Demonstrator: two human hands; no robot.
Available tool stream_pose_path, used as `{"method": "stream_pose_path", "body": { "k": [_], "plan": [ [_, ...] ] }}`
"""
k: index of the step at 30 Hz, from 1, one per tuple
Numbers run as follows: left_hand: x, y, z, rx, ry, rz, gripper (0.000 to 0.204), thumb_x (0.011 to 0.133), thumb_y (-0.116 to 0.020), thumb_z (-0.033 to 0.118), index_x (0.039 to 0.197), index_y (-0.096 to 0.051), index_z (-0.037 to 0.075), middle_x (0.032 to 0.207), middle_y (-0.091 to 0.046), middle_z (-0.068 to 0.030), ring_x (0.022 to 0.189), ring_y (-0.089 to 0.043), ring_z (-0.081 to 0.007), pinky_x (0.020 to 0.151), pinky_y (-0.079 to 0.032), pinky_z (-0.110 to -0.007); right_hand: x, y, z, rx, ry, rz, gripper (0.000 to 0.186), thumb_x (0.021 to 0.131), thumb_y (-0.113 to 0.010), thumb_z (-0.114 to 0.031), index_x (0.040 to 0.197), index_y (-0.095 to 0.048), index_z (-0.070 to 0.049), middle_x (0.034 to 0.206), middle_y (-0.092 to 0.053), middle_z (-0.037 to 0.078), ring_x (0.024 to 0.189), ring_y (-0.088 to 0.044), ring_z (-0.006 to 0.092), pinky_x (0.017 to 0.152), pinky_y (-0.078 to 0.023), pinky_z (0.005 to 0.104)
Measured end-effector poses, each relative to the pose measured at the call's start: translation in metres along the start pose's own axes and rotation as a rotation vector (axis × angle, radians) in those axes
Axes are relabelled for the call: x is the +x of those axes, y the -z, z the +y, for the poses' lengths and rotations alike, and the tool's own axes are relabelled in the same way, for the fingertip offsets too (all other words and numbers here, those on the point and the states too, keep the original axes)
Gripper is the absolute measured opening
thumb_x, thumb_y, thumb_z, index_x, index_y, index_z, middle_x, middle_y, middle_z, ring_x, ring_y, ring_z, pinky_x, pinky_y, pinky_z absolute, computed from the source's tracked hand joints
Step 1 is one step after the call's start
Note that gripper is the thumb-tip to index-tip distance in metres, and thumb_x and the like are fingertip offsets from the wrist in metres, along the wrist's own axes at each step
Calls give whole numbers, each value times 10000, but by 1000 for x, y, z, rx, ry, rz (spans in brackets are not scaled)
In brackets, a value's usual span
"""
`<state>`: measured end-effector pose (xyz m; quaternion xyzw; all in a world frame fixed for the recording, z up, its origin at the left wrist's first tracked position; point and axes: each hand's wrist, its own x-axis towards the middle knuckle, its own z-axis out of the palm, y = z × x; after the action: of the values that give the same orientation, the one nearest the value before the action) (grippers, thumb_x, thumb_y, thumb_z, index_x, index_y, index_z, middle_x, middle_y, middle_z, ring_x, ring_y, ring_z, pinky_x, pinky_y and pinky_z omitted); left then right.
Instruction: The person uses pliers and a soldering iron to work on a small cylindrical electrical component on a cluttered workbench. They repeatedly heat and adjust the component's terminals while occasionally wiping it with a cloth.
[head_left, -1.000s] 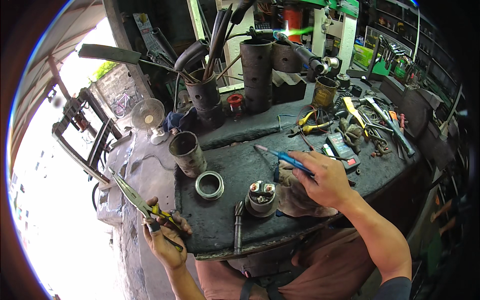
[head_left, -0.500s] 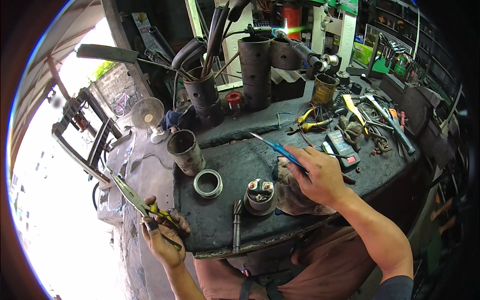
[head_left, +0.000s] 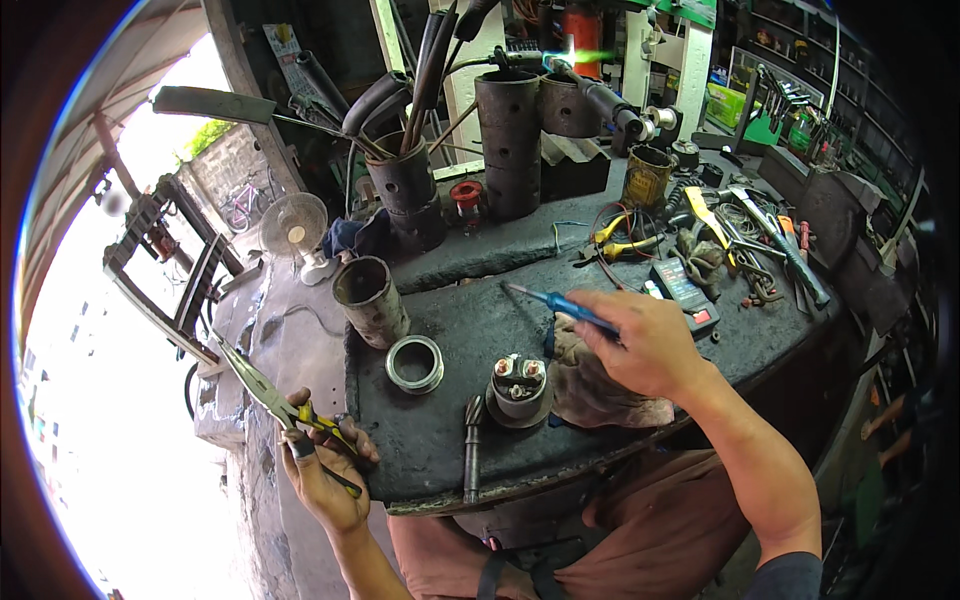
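My left hand (head_left: 325,480), off the bench's left edge, is closed round long-nose pliers (head_left: 265,390) with yellow and black handles, their jaws pointing up and left. Over the bench, my right hand (head_left: 645,340) grips a slim blue screwdriver (head_left: 575,305), its metal tip toward the far left. A starter solenoid (head_left: 517,390) with two copper terminals stands upright below the screwdriver, apart from it. Left of the solenoid lies a metal shaft with spiral teeth (head_left: 472,455). A round metal ring (head_left: 414,364) rests farther back. Under my right hand is a crumpled brown rag (head_left: 590,385).
An open metal cylinder (head_left: 370,305) stands at the bench's left edge. Taller cylinders (head_left: 508,145) hold tools behind, beside a torch (head_left: 605,100) with a bright glow. A meter (head_left: 685,295), yellow-handled pliers (head_left: 625,245) and a hammer (head_left: 790,255) lie right. A fan (head_left: 297,232) stands left.
My right hand has shifted slightly right and nearer to me, and the screwdriver has tilted flatter with its tip lower. My left hand and the pliers have barely moved.
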<state>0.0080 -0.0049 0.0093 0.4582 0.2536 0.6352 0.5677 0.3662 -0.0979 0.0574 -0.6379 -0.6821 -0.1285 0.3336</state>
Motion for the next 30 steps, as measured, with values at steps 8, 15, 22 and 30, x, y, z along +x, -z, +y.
{"method": "stream_pose_path", "body": {
  "k": [8,15,22,30],
  "plan": [
    [0,-2,0,-9,1,19,592,1150,-500,496,1523,-453,39,890,-592,-129,674,-591,-228,591,-514,-342,2,-4,-1,52,-26,41,311,977,-747,-263,1258,-761,-131,1019,-791,104,867,-755,340,728,-593,452],
    [0,1,-1,-12,-10,5,582,1155,-489,492,1528,-450,47,888,-595,-136,683,-596,-231,590,-516,-352,-5,1,1,89,-126,-93,365,1003,-756,-228,1338,-736,-85,1154,-789,150,1026,-757,363,879,-596,436],
    [0,0,0,-5,-10,4,587,1156,-479,501,1526,-452,46,876,-596,-132,680,-598,-232,586,-511,-350,-8,-10,-2,-47,61,9,352,976,-761,-213,1311,-741,-106,1014,-769,141,905,-741,345,759,-577,425],
    [2,1,-1,-14,-2,-6,603,1152,-485,514,1533,-449,48,885,-598,-128,678,-595,-229,597,-512,-348,-7,-13,-1,-29,15,49,353,961,-761,-227,1297,-741,-120,980,-748,98,845,-722,348,725,-566,471]
  ]
}}
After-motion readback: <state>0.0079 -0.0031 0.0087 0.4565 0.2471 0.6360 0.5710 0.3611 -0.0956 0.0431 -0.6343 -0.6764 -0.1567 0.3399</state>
